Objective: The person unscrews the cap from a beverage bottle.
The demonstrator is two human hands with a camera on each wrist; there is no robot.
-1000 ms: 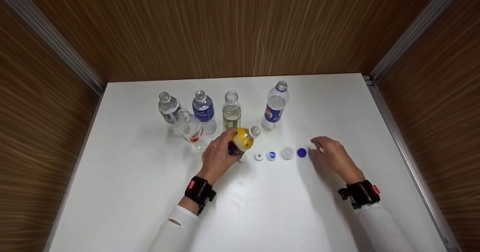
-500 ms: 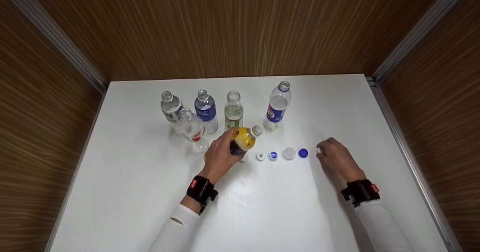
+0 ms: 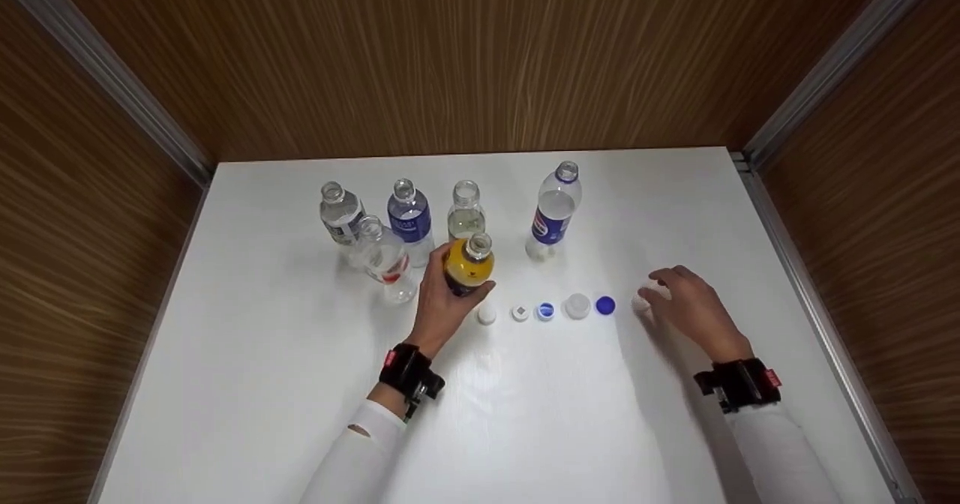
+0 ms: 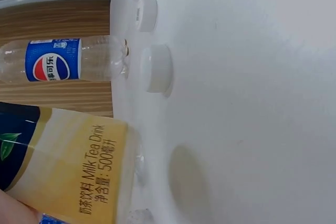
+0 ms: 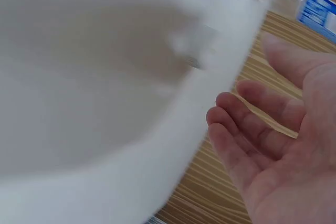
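My left hand [image 3: 442, 301] grips a yellow milk tea bottle [image 3: 469, 262], uncapped and nearly upright. In the left wrist view, the yellow base of this milk tea bottle [image 4: 97, 166] hangs above the table, apart from its shadow. My right hand [image 3: 694, 309] is at the right end of a row of caps, fingers spread and holding nothing. A white cap [image 5: 194, 40], blurred, lies on the table near its fingertips in the right wrist view. Left of it are a blue cap [image 3: 605, 305], a larger translucent cap [image 3: 577, 306], a blue-and-white cap [image 3: 545, 310] and white caps [image 3: 487, 314].
Behind the left hand stand several uncapped bottles: a blue-labelled bottle [image 3: 409, 223], a clear bottle with a red mark [image 3: 386, 260], a greenish bottle [image 3: 466, 215] and another clear bottle [image 3: 341, 215]. A Pepsi bottle [image 3: 555, 211] stands apart. Wood-grain panels [image 3: 480, 54] enclose the white table [image 3: 525, 429].
My left hand has brought the tilted milk tea bottle closer to upright and slightly left. My right hand, earlier pinching a small white cap, has let go and drawn a little right.
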